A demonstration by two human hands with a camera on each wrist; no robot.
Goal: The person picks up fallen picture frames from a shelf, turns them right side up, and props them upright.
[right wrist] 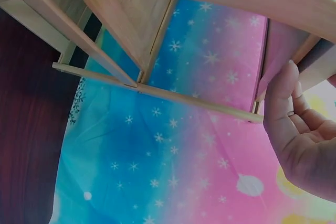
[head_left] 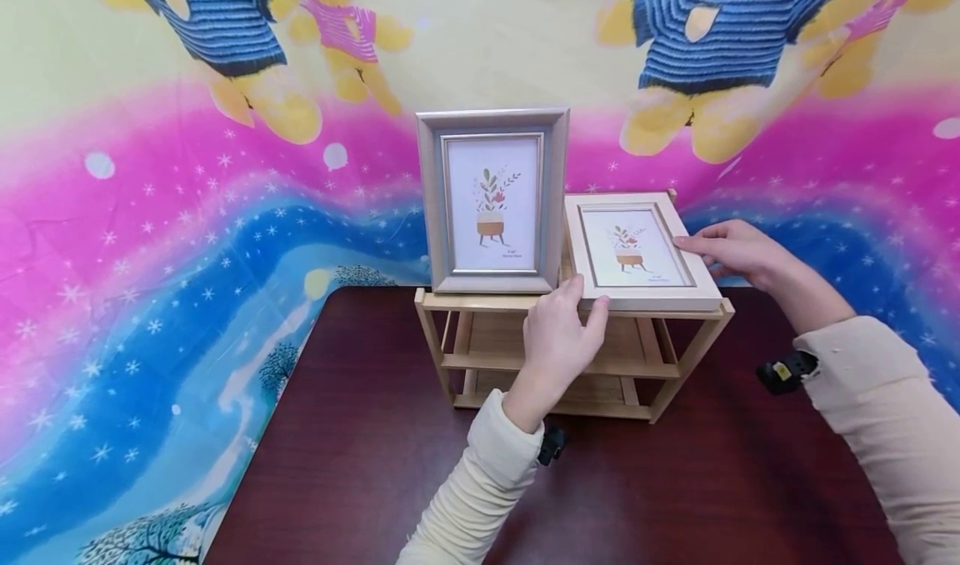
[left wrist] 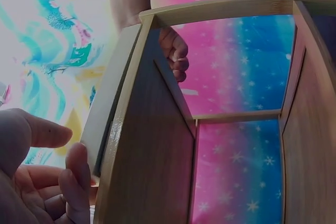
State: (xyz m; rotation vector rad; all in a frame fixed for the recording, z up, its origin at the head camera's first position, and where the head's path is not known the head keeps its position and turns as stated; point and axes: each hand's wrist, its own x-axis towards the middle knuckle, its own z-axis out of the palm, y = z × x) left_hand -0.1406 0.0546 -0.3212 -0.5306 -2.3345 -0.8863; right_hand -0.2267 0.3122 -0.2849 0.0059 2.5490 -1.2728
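1. Head view: a white frame (head_left: 633, 248) lies flat, picture side up, on the right part of the top of a wooden rack (head_left: 561, 367). The left hand (head_left: 558, 332) is at its near left corner, thumb and index finger parted around that corner and touching its edge. The right hand (head_left: 738, 252) rests its thumb on the frame's right border, the other fingers bent at the outer side; whether they grip it, I cannot tell. A silver-grey frame (head_left: 493, 202) stands upright just beside it, on the rack's left part. The rack stands on a dark red table (head_left: 352, 432) in front of a patterned cloth (head_left: 180, 215).

2. Left wrist view: the white frame shows edge-on, a pale strip along the rack's top. The left hand's fingers are loosely bent, thumb apart from the index finger, a fingertip at the strip. Beyond, the right hand's bent fingers show past the rack.

3. Right wrist view: the right hand is beside the rack's top, one digit extended upward and the others curled; its contact with the frame is hidden here.
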